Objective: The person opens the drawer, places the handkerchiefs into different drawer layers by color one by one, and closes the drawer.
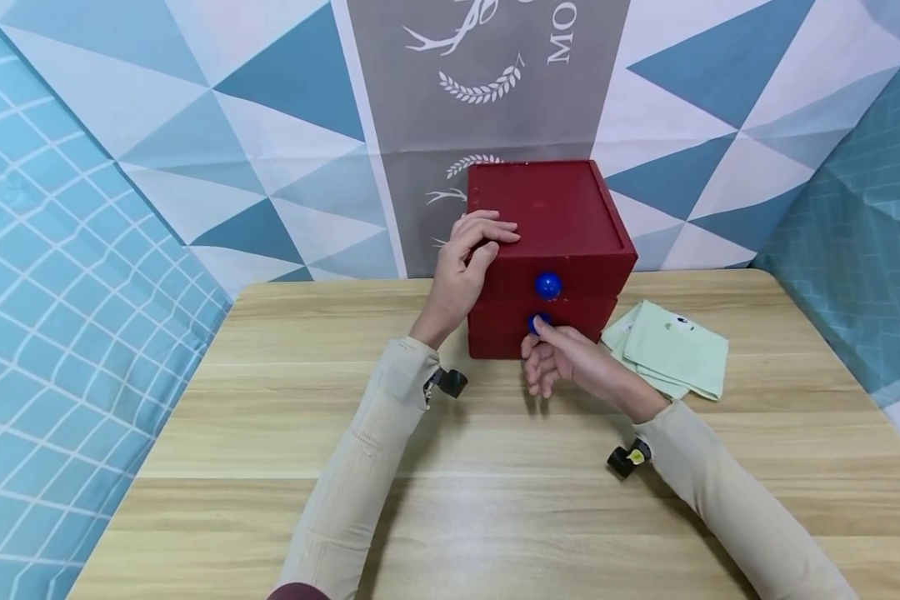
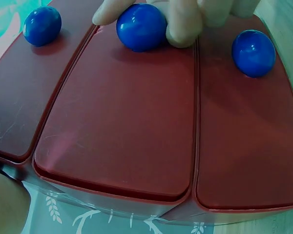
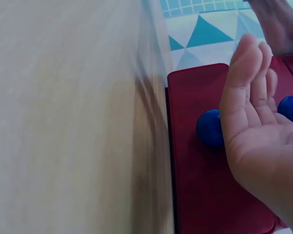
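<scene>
Tabletop (image 1: 540, 500): pale wood grain, filling most of the lower half of the head view.
Drawer box (image 1: 547, 208): dark red, three drawers high, near the far edge, right of the head view's upper centre; its drawers look pushed in.
Folded cloth (image 1: 678, 350): pale green with a small printed motif, right of centre, beside the box.
Left hand (image 1: 461, 275): relaxed, fingers lying over the box's upper left edge, holding nothing; it seems to be steadying the box.
Right hand (image 1: 570, 358): thumb and fingertips nearly closed round the middle blue knob (image 2: 141, 27), other fingers loosely bent; how firmly, I cannot tell.
Work in hand: probably taking hold of the middle drawer (image 2: 117, 112); any pull calls for a secure pinch, drawn straight outward, with the box braced.
Middle blue knob: upper centre of the left wrist view, between right thumb and fingers; the top blue knob (image 1: 547, 285) and bottom blue knob (image 2: 254, 53) are ungripped.
</scene>
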`<state>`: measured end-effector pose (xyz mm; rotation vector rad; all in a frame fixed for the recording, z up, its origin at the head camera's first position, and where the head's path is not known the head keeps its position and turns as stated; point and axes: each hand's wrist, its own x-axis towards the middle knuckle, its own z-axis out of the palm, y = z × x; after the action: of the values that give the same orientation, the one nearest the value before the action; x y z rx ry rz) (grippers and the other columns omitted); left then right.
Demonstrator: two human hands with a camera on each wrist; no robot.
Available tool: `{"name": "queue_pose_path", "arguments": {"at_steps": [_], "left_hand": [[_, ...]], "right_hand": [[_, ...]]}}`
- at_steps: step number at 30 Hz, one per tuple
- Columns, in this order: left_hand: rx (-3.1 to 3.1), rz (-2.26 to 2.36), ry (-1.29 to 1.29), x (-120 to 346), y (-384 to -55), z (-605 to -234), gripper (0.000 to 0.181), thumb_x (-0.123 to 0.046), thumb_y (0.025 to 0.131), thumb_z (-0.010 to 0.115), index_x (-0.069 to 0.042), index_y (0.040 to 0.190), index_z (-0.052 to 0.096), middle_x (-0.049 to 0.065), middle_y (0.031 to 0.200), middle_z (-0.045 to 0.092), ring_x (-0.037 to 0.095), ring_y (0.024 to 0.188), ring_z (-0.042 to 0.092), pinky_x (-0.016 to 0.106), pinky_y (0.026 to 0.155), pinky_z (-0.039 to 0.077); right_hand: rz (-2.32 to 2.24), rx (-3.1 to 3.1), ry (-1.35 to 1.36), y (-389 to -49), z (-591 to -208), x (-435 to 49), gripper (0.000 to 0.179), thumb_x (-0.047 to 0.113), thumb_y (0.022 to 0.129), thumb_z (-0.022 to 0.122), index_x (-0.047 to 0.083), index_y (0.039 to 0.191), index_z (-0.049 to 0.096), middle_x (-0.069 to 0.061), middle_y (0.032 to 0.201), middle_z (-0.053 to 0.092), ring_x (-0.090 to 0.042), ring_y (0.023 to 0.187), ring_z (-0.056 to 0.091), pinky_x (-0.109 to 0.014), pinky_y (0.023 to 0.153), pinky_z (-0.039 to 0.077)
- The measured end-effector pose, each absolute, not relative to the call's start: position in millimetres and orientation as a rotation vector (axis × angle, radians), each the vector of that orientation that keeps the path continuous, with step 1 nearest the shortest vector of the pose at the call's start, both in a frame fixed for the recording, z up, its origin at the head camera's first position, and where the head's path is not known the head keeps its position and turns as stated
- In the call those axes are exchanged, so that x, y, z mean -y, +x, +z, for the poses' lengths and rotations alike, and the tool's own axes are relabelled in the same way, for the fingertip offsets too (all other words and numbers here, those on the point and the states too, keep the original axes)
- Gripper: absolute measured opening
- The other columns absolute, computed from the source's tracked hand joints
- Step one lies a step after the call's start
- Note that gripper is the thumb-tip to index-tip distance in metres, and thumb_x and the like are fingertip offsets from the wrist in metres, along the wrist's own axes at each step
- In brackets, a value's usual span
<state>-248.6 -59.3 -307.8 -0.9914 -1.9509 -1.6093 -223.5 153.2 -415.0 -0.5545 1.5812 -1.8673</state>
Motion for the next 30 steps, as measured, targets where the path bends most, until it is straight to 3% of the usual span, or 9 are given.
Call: {"name": "queue_pose_path", "arguments": {"at_steps": [5,11,15,18,24,27,30], "left_hand": [[1.939,-1.602,-0.999,59,-248,-308,0.029,0.009,0.096,0.04,0.011,0.105,0.068,0.026,0.121,0.064,0.038,0.13,0.043,0.03,0.116,0.026],[1.935,-1.592,-1.004,61,-247,-306,0.029,0.009,0.096,0.04,0.012,0.105,0.067,0.027,0.12,0.064,0.039,0.129,0.043,0.03,0.116,0.025],[1.939,-1.596,-1.013,60,-248,-309,0.029,0.008,0.096,0.04,0.011,0.106,0.067,0.027,0.121,0.063,0.039,0.13,0.043,0.03,0.117,0.024],[1.934,-1.602,-1.019,59,-248,-310,0.029,0.009,0.096,0.04,0.012,0.105,0.067,0.027,0.121,0.063,0.04,0.13,0.042,0.031,0.118,0.023],[1.927,-1.595,-1.023,59,-249,-310,0.029,0.008,0.096,0.04,0.011,0.105,0.068,0.026,0.121,0.063,0.04,0.129,0.043,0.031,0.118,0.023],[1.928,-1.591,-1.026,59,-250,-309,0.029,0.008,0.096,0.04,0.012,0.105,0.067,0.026,0.121,0.063,0.04,0.13,0.043,0.031,0.118,0.022],[1.921,-1.589,-1.026,60,-250,-309,0.029,0.009,0.096,0.04,0.012,0.105,0.067,0.027,0.121,0.063,0.04,0.13,0.043,0.031,0.118,0.023]], "right_hand": [[-1.777,-1.548,-0.55,-217,-419,-157,0.059,0.045,0.106,0.04,-0.007,0.132,0.044,-0.011,0.086,0.067,-0.023,0.075,0.07,-0.032,0.064,0.059],[-1.742,-1.59,-0.543,-216,-426,-162,0.056,0.036,0.107,0.041,-0.009,0.14,0.037,-0.014,0.092,0.068,-0.025,0.078,0.07,-0.034,0.066,0.059],[-1.753,-1.625,-0.444,-218,-430,-165,0.055,0.035,0.107,0.044,-0.012,0.134,0.043,-0.012,0.088,0.068,-0.024,0.076,0.07,-0.034,0.065,0.059],[-1.753,-1.667,-0.362,-220,-432,-167,0.056,0.038,0.106,0.045,-0.015,0.122,0.051,-0.01,0.083,0.068,-0.022,0.072,0.07,-0.032,0.063,0.059],[-1.674,-1.787,-0.214,-224,-429,-165,0.051,0.039,0.104,0.049,-0.01,0.101,0.065,-0.01,0.077,0.068,-0.02,0.068,0.069,-0.032,0.061,0.059],[-1.627,-1.814,-0.161,-226,-428,-163,0.051,0.038,0.103,0.051,-0.011,0.101,0.065,-0.01,0.076,0.069,-0.02,0.067,0.069,-0.032,0.061,0.059],[-1.6,-1.824,-0.139,-228,-429,-162,0.054,0.04,0.102,0.052,-0.012,0.112,0.063,-0.01,0.077,0.07,-0.02,0.068,0.071,-0.033,0.061,0.06]]}}
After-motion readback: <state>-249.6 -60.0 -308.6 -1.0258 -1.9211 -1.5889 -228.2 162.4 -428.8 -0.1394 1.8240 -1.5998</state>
